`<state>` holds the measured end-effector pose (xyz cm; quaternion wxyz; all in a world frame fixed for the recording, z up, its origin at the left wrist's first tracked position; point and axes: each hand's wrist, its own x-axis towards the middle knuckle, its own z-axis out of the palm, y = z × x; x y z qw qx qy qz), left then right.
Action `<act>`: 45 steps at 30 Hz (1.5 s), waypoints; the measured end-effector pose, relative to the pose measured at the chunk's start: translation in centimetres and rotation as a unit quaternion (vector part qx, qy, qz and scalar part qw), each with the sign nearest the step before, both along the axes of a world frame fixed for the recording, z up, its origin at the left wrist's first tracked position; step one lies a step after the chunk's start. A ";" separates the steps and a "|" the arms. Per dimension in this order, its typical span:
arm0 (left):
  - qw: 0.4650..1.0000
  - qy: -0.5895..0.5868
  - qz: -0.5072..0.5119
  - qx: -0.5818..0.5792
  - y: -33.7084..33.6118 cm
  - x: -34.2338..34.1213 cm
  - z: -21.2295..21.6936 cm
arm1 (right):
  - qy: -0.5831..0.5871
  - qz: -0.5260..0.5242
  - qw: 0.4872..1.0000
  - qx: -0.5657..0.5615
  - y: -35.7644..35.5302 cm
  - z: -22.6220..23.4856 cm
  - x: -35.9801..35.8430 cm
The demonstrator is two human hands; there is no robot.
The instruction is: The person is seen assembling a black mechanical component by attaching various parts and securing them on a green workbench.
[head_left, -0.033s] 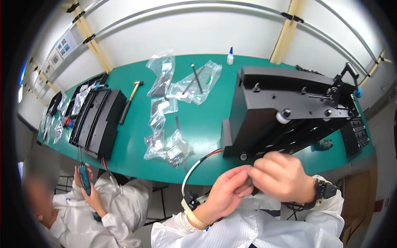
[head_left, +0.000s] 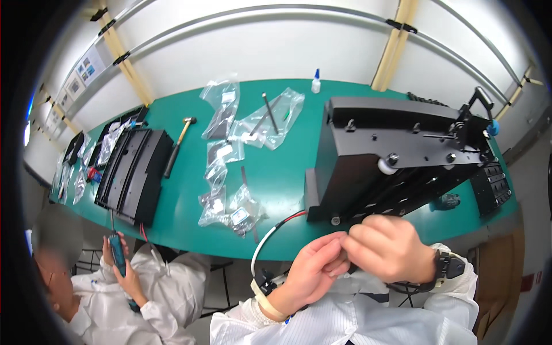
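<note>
My left hand (head_left: 319, 265) and my right hand (head_left: 384, 248) meet fingertip to fingertip at the table's near edge. Both are closed in a pinch; whatever lies between the fingers is too small or hidden to make out. Just beyond them stands a large black metal housing (head_left: 351, 172), tilted, with bolts, small rollers and a black handle on it. A white cable (head_left: 263, 244) with a red and black end runs from the housing's lower left corner down toward my left wrist.
On the green table (head_left: 276, 190) lie clear plastic bags (head_left: 241, 214), a hammer (head_left: 180, 146) and a small blue-capped bottle (head_left: 316, 81). A second black housing (head_left: 133, 172) sits at left. Near it, a seated co-worker (head_left: 138, 293) holds a teal power screwdriver (head_left: 117, 253).
The whole view has shifted slightly, so the table and housing appear a little lower and further left. My hands keep the same pinched pose.
</note>
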<state>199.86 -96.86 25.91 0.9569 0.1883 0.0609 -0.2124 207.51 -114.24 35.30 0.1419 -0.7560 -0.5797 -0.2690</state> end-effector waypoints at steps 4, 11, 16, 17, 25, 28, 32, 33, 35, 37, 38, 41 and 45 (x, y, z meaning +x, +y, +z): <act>0.998 -0.036 0.019 -0.054 -0.3 -0.1 0.3 | -0.031 0.013 0.999 0.002 -0.7 2.2 -0.4; 0.997 0.041 0.051 0.036 -0.1 0.1 -0.7 | -0.151 -0.170 0.959 0.171 -1.9 11.0 3.5; 0.997 -0.010 0.051 0.060 0.2 -0.3 -3.7 | -0.094 -0.188 0.966 0.150 -2.4 11.6 5.2; 0.997 -0.020 0.046 0.065 0.4 -0.3 -4.0 | -0.094 -0.187 0.966 0.149 -2.4 11.7 5.3; 0.992 0.027 0.065 0.105 0.7 -0.2 -4.3 | -0.074 -0.195 0.972 0.113 -2.3 11.8 5.7; 0.991 0.027 0.075 0.105 0.7 -0.2 -4.5 | -0.039 -0.183 0.977 0.103 -2.6 11.8 5.9; 0.992 0.015 0.071 0.103 0.6 -0.1 -4.5 | -0.049 -0.183 0.977 0.099 -2.6 11.9 5.7; 0.992 0.015 0.071 0.103 0.5 -0.1 -4.3 | -0.040 -0.184 0.977 0.100 -2.7 12.0 5.6; 0.992 0.019 0.084 0.095 0.3 -0.3 -3.9 | -0.031 -0.185 0.977 0.101 -2.8 12.1 5.3; 0.991 0.017 0.088 0.098 0.3 -0.4 -4.2 | -0.038 -0.173 0.977 0.119 -2.9 12.1 5.2; 0.991 0.016 0.091 0.100 0.3 -0.5 -4.4 | -0.036 -0.171 0.977 0.119 -2.8 12.2 4.8; 0.989 0.036 0.097 0.108 0.5 -0.8 -4.6 | -0.064 -0.155 0.963 0.212 -2.2 11.2 2.7; 0.990 0.039 0.084 0.104 0.5 0.0 -4.5 | -0.026 -0.042 0.988 0.144 -1.7 7.5 -0.7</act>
